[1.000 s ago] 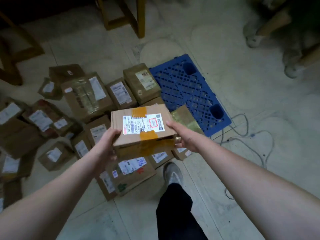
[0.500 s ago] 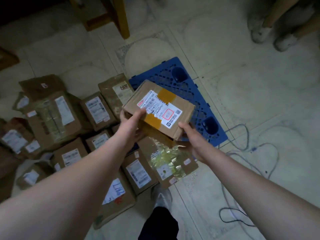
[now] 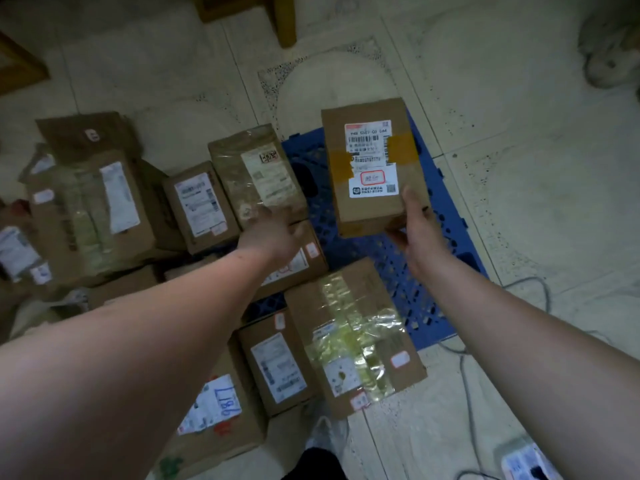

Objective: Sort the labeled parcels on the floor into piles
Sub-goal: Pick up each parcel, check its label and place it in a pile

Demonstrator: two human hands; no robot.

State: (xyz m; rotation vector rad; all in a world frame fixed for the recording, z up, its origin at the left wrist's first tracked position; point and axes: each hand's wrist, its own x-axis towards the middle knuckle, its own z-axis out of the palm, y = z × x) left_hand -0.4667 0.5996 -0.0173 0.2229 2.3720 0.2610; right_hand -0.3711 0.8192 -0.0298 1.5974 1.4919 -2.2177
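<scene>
The right hand pinches the near end of the labeled parcel, whose long axis runs away from the fingers over the blue pallet. The left hand hovers relaxed, empty, beside it.

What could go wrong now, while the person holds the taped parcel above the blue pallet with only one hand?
1. The right hand grips only the near end of the taped parcel, so the parcel may tip or slip onto the blue pallet.
2. The left hand is blurred above the other boxes and may knock the box with the clear tape.
3. The grey cable on the floor near the feet could cause a trip.
</scene>
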